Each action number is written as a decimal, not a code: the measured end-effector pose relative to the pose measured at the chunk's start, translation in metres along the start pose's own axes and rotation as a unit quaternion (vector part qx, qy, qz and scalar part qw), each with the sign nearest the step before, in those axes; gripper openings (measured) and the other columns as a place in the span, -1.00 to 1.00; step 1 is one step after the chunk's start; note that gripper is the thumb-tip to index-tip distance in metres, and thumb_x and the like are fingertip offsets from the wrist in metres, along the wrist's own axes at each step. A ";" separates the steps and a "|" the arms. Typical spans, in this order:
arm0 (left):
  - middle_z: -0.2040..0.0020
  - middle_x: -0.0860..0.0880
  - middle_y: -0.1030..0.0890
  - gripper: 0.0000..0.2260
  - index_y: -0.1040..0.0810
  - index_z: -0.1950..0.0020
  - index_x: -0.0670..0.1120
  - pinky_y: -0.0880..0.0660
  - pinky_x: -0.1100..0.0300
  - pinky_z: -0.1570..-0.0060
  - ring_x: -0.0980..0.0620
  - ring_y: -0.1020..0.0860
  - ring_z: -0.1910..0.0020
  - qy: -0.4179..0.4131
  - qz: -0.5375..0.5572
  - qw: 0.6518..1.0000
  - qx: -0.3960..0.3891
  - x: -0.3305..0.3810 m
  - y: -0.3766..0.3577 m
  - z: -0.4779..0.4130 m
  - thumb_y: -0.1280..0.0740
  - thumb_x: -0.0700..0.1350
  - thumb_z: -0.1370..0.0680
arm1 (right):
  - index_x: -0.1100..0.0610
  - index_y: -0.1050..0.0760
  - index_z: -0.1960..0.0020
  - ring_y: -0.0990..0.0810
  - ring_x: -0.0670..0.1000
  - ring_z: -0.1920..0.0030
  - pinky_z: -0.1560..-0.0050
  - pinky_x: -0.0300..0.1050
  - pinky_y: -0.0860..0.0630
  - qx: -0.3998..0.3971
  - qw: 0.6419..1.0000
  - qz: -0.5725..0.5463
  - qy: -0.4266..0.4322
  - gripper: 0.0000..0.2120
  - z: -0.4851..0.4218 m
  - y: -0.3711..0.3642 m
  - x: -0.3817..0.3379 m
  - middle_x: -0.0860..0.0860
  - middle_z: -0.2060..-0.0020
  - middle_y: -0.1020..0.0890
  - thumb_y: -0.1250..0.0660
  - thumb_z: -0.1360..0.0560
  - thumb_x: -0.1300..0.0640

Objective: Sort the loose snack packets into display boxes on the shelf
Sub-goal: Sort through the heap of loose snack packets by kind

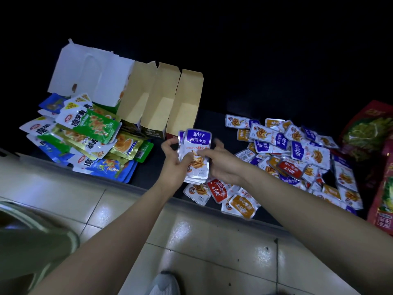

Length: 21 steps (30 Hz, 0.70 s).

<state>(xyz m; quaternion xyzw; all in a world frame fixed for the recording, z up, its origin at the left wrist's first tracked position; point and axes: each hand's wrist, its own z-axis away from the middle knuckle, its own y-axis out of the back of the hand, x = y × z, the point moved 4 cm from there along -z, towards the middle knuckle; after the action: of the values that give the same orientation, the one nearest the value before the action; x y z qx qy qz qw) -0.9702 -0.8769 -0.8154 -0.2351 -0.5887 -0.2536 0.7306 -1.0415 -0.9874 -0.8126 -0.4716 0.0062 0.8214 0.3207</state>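
A small stack of purple-topped silver fish snack packets point(196, 150) is held upright over the dark shelf. My left hand point(175, 162) grips the stack's left edge and my right hand point(223, 162) pinches its right side, thumb on the front. Behind them stand three open brown-lined display boxes point(161, 103), whose visible insides look bare. A heap of loose small packets point(297, 154) in purple, orange and red lies to the right. More small packets point(223, 194) lie under my hands at the shelf's front edge.
A pile of larger green, blue and gold packets point(89, 137) lies at the left, behind it an open white box point(89, 69). Large red bags point(374, 145) fill the right end. The shelf's front edge point(119, 182) meets a tiled floor point(191, 241).
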 end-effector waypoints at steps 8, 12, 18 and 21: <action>-0.17 -0.01 -0.35 -0.79 -0.47 -0.22 0.10 -0.25 0.08 -0.38 -0.04 -0.27 -0.33 0.063 -0.200 0.978 -0.011 -0.019 0.008 -0.018 -0.27 0.04 -0.59 | 0.20 -0.48 -0.20 -0.67 0.05 0.14 0.12 -0.08 -0.64 0.007 1.000 -0.002 -0.028 -0.79 -0.005 0.014 0.000 0.13 0.07 -0.67 -0.28 -0.57 0.28; -0.31 -0.10 -0.41 -0.74 -0.52 -0.31 -0.03 -0.15 0.20 -0.21 -0.10 -0.25 -0.32 -0.038 -0.368 0.926 0.069 -0.001 0.028 -0.026 -0.23 -0.10 -0.63 | 0.20 -0.44 -0.27 -0.67 0.03 0.14 0.17 -0.08 -0.61 0.078 0.997 -0.002 0.011 -0.73 -0.016 0.030 -0.009 0.10 0.06 -0.67 -0.29 -0.57 0.26; -0.56 -0.10 -0.18 -0.52 -0.35 -0.46 -0.06 -0.15 -0.07 -0.36 -0.16 -0.07 -0.51 -0.082 -0.531 0.836 0.111 0.016 0.063 -0.046 -0.29 -0.17 -0.53 | 0.17 -0.33 -0.37 -0.64 0.05 0.02 0.00 -0.04 -0.60 0.071 0.994 0.020 0.079 -0.63 -0.038 0.011 -0.041 0.11 -0.10 -0.61 -0.28 -0.59 0.26; -0.60 -0.05 -0.06 -0.43 -0.20 -0.55 -0.04 -0.10 -0.09 -0.41 -0.08 0.11 -0.56 -0.037 -0.572 0.818 0.046 0.014 0.073 -0.059 -0.28 -0.11 -0.55 | 0.12 -0.30 -0.36 -0.63 0.08 -0.06 -0.09 0.00 -0.58 0.040 0.992 0.079 0.086 -0.60 -0.050 -0.007 -0.043 0.13 -0.16 -0.59 -0.31 -0.57 0.24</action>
<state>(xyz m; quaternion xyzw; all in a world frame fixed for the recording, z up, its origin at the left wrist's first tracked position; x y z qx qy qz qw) -0.8769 -0.8604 -0.8169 0.1688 -0.6547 -0.5893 0.4422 -0.9839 -1.0197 -0.8053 -0.5256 0.1039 0.7993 0.2719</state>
